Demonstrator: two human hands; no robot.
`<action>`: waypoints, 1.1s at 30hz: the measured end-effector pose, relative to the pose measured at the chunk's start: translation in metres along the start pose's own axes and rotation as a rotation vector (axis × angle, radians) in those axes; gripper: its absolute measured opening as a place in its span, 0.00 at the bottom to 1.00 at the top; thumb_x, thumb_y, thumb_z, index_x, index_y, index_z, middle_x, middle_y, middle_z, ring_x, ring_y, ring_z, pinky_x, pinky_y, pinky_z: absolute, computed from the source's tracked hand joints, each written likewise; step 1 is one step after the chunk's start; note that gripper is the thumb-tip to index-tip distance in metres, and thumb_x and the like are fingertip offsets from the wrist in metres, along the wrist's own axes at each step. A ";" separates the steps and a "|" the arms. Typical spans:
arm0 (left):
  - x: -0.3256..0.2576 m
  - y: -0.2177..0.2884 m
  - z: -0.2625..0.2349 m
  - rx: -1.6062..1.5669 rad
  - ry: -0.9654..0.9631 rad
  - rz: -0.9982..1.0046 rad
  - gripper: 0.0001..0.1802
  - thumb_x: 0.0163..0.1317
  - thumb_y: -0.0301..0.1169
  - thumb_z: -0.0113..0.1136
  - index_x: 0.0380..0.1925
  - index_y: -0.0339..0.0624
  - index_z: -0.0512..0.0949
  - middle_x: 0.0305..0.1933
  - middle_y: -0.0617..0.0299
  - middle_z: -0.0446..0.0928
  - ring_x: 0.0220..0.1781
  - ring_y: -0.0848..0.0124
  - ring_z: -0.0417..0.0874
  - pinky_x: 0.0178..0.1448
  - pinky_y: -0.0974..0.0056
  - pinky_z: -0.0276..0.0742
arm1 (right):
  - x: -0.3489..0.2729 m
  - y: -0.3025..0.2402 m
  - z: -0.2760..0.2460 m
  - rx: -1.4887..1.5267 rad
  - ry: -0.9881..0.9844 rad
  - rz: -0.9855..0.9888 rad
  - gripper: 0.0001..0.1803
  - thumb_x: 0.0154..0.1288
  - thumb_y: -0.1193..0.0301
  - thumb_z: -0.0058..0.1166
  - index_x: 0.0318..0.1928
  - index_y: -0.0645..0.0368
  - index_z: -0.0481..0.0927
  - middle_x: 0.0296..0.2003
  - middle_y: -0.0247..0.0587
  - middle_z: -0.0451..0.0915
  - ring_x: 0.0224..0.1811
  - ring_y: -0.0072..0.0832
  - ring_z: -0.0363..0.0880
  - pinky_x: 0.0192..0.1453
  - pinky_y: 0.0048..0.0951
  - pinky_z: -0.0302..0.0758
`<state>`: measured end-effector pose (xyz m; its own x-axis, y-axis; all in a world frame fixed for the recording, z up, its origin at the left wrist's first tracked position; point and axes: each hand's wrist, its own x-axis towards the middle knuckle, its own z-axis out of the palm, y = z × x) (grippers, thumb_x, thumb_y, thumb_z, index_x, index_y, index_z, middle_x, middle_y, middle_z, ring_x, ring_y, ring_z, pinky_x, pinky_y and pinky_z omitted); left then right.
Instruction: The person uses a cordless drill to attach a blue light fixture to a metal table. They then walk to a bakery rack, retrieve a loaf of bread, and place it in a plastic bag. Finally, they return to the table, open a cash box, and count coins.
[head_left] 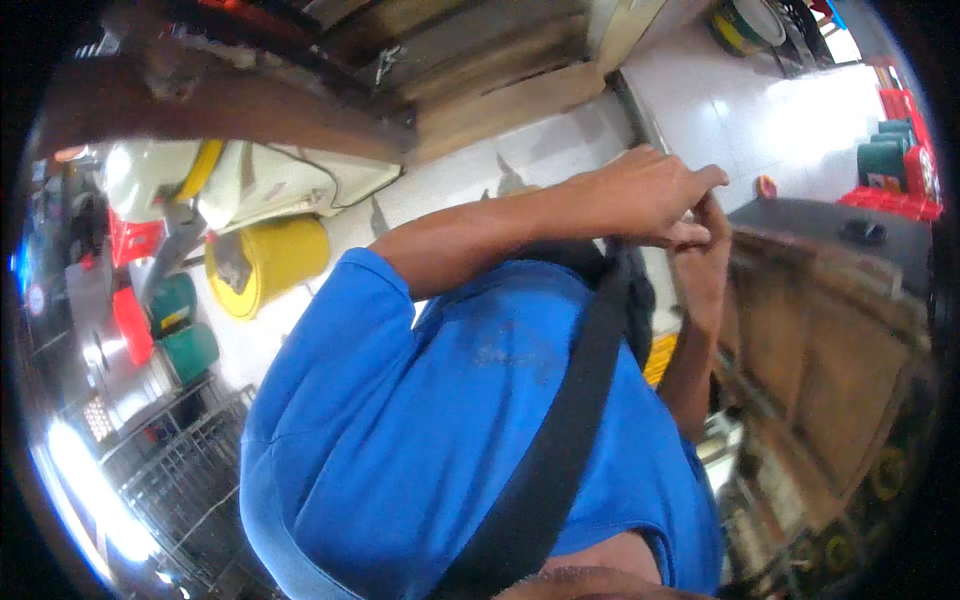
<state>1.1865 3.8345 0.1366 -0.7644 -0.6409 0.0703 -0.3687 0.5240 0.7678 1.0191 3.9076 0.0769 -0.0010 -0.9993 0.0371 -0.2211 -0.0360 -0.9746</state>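
Note:
My left arm reaches across in front of my blue shirt (480, 400), and my left hand (655, 195) is closed, with its index finger bent out and its thumb below. Close against it, my right hand (705, 245) comes up from the lower right with its fingers curled in. The fingertips of both hands meet at one spot. Whatever they pinch there, if anything, is too small or hidden to make out. A black strap (545, 440) runs diagonally down my chest.
A wooden bench or frame (510, 110) stands ahead, and brown wooden panels (820, 360) are at the right. On the left are a yellow drum (290, 265), a pale machine housing (260, 190), green bins (190, 350) and a wire rack (190, 480). Red crates (890, 203) stand at the far right.

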 end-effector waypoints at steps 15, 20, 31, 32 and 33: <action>0.504 -0.039 -0.066 -0.095 0.019 0.411 0.28 0.54 0.39 0.74 0.54 0.40 0.79 0.45 0.49 0.84 0.45 0.58 0.86 0.55 0.58 0.80 | 0.346 0.037 -0.315 0.483 0.278 -0.143 0.20 0.60 0.74 0.51 0.54 0.64 0.73 0.40 0.35 0.80 0.41 0.20 0.77 0.46 0.24 0.76; 0.626 0.035 -0.098 -0.579 -0.061 0.886 0.22 0.54 0.38 0.74 0.48 0.45 0.82 0.41 0.54 0.84 0.42 0.60 0.84 0.53 0.55 0.80 | 0.427 0.064 -0.438 0.231 0.286 -0.002 0.18 0.56 0.80 0.46 0.49 0.62 0.75 0.30 0.30 0.78 0.33 0.17 0.74 0.37 0.26 0.73; 0.915 0.175 -0.104 -0.889 -0.133 1.167 0.15 0.58 0.37 0.68 0.46 0.51 0.83 0.38 0.55 0.83 0.36 0.62 0.83 0.49 0.53 0.79 | 0.557 0.090 -0.715 -0.206 0.520 0.264 0.14 0.58 0.76 0.50 0.46 0.62 0.79 0.31 0.47 0.81 0.35 0.32 0.81 0.44 0.35 0.78; 0.939 0.174 -0.095 -0.905 -0.147 1.183 0.15 0.59 0.36 0.67 0.46 0.51 0.83 0.38 0.56 0.83 0.36 0.62 0.83 0.48 0.53 0.79 | 0.569 0.097 -0.749 -0.156 0.594 0.237 0.14 0.58 0.76 0.50 0.46 0.64 0.79 0.31 0.45 0.81 0.34 0.30 0.80 0.42 0.33 0.78; 0.973 0.177 -0.089 -0.920 -0.168 1.204 0.14 0.59 0.36 0.67 0.46 0.52 0.83 0.38 0.56 0.83 0.35 0.62 0.83 0.48 0.53 0.79 | 0.578 0.100 -0.785 -0.022 0.630 0.279 0.15 0.58 0.77 0.49 0.46 0.66 0.78 0.31 0.42 0.81 0.32 0.24 0.78 0.38 0.28 0.76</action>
<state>0.4247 3.2531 0.3975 -0.4325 0.0013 0.9016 0.8962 0.1107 0.4297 0.2310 3.3332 0.1742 -0.6264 -0.7746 -0.0871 -0.1495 0.2291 -0.9619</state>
